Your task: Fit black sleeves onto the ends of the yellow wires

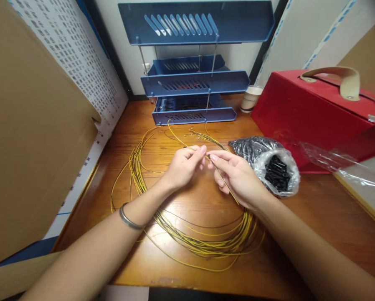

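Note:
Thin yellow and black wires lie in a large loose coil [203,246] on the wooden table. Over the coil's upper part, my left hand [187,165] pinches one yellow wire [178,139] between thumb and forefinger. My right hand [234,169], close beside it, is closed on the same strand, with a small dark piece [209,156] at its fingertips. From the right fingers a length of wire slants down toward the palm. To the right of that hand sits an opened clear plastic bag holding many small black tube-like pieces [277,173].
Blue stacked trays [193,115] stand at the back, with a paper cup [250,99] beside them. A red box [319,113] with a beige handle fills the right. Cardboard [34,125] rises on the left. The wooden table [315,217] extends under everything.

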`<state>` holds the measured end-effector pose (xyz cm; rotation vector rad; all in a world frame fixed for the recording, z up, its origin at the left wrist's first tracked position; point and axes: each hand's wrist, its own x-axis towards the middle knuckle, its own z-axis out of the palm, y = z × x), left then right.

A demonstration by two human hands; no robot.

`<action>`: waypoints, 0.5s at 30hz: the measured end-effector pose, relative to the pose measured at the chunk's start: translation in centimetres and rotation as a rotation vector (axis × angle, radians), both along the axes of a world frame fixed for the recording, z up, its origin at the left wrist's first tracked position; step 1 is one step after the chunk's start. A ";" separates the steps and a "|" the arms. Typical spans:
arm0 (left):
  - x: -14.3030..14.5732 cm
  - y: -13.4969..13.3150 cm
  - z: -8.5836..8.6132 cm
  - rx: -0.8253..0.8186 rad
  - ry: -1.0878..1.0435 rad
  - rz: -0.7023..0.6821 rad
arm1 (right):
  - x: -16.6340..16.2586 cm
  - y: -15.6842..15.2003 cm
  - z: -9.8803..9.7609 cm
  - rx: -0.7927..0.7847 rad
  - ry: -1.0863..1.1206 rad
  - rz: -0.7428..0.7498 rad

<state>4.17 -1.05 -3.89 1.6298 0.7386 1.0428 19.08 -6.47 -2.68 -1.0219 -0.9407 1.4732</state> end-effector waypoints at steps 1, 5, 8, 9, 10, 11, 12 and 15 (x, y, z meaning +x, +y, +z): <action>0.0 0.1 0.0 -0.001 -0.012 0.025 | 0.0 0.0 0.0 0.000 0.001 0.007; 0.1 0.6 0.2 -0.032 -0.108 0.168 | 0.0 0.0 -0.3 -0.008 0.017 0.019; 0.2 0.8 0.1 -0.096 -0.176 0.252 | 0.1 0.0 -0.3 -0.014 0.022 0.010; 0.2 0.8 0.1 -0.106 -0.181 0.264 | 0.1 0.0 -0.3 -0.016 0.023 0.010; 0.2 0.8 0.0 -0.104 -0.175 0.262 | 0.1 0.0 -0.3 -0.016 0.024 0.008; 0.2 0.7 0.0 -0.087 -0.154 0.244 | 0.1 0.0 -0.2 -0.015 0.025 0.005; 0.2 0.5 0.0 -0.058 -0.120 0.213 | 0.1 0.0 -0.2 -0.014 0.025 0.001; 0.1 0.1 0.0 0.026 -0.010 0.084 | 0.1 0.0 -0.1 -0.017 0.022 -0.004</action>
